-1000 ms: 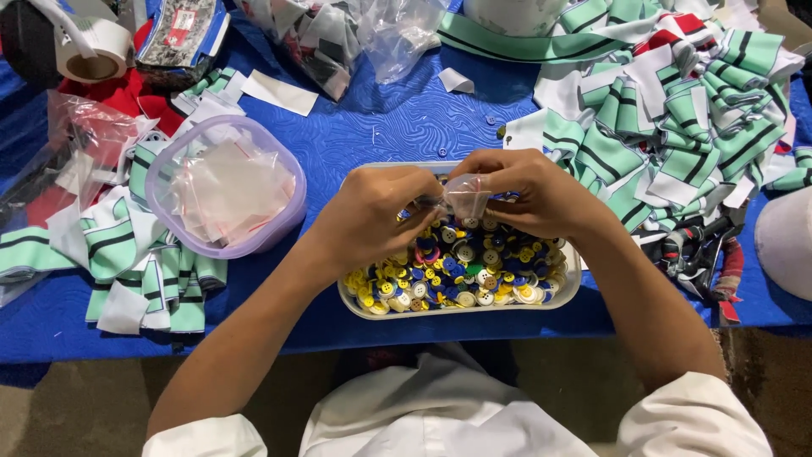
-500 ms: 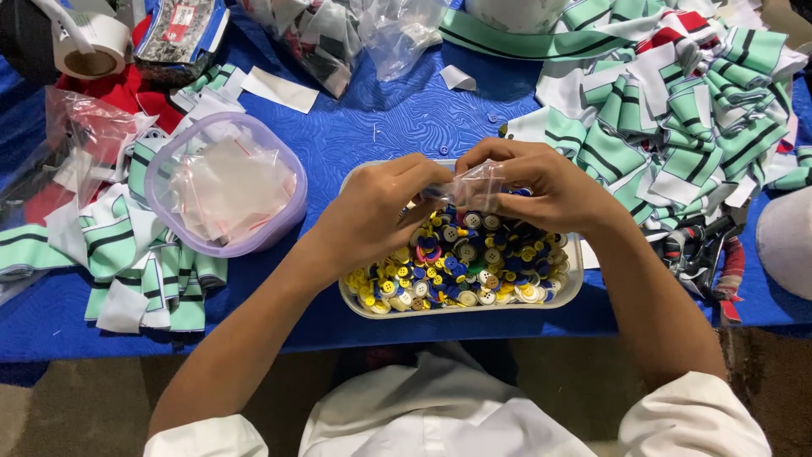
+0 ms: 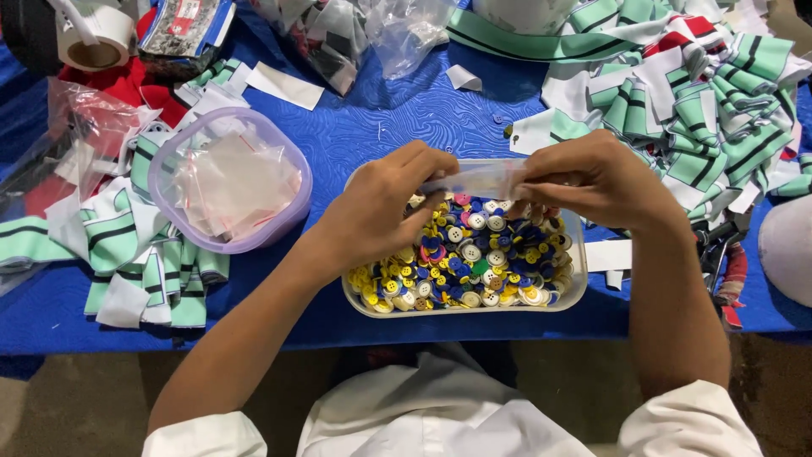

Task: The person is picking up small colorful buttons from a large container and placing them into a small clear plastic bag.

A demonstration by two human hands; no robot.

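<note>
Pinching a small clear plastic zip bag (image 3: 476, 179) between them, the left hand (image 3: 385, 211) and right hand (image 3: 592, 179) grip its ends (contents apparently none) just above the oval white tray of coloured buttons (image 3: 575, 292), near the table's edge.

Head-worn view, steeply down, close over table (image 3: 406, 118)

Glossy plastic buttons (image 3: 474, 262) fill a translucent plastic tub (image 3: 577, 292) on a matt, finely textured blue cloth (image 3: 397, 110).
</note>
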